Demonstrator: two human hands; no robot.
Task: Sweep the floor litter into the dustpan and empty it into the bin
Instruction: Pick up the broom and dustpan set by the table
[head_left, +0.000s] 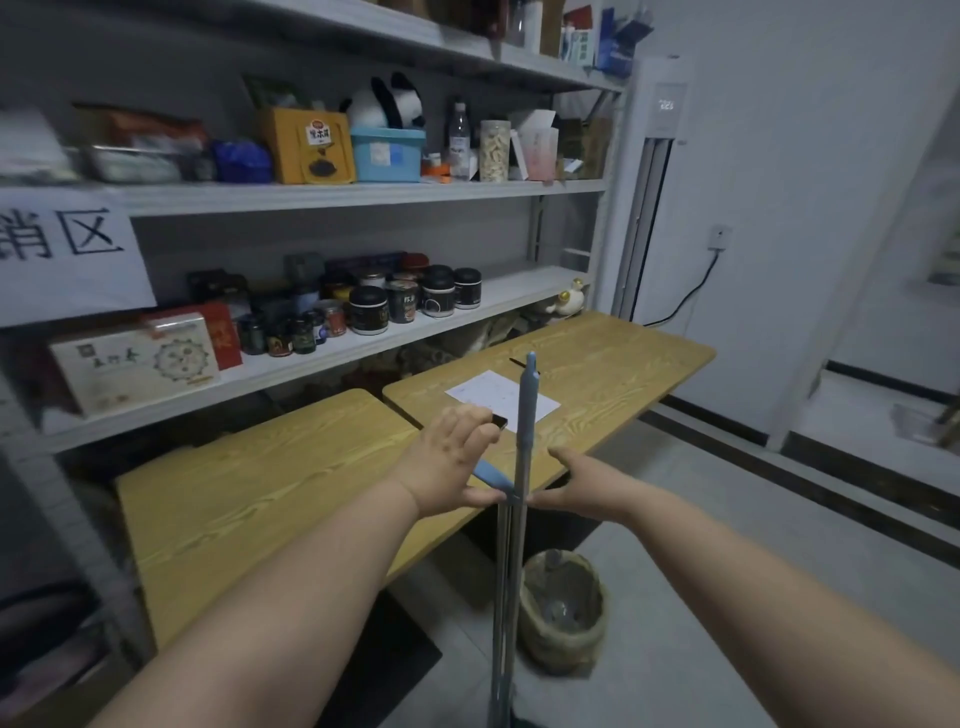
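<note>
fingers (480, 496) of both hands spread, touching handles (511, 493).

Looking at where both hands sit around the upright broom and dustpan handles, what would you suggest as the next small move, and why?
Probably close the left hand and right hand around the two upright handles and part them. Both hands are open, fingertips meeting at the clip joining the poles, and the lined bin stands just behind.

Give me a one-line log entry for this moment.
left hand: open, at handles | right hand: open, at handles | broom and dustpan handles: upright, together | bin: on floor beside table
</note>
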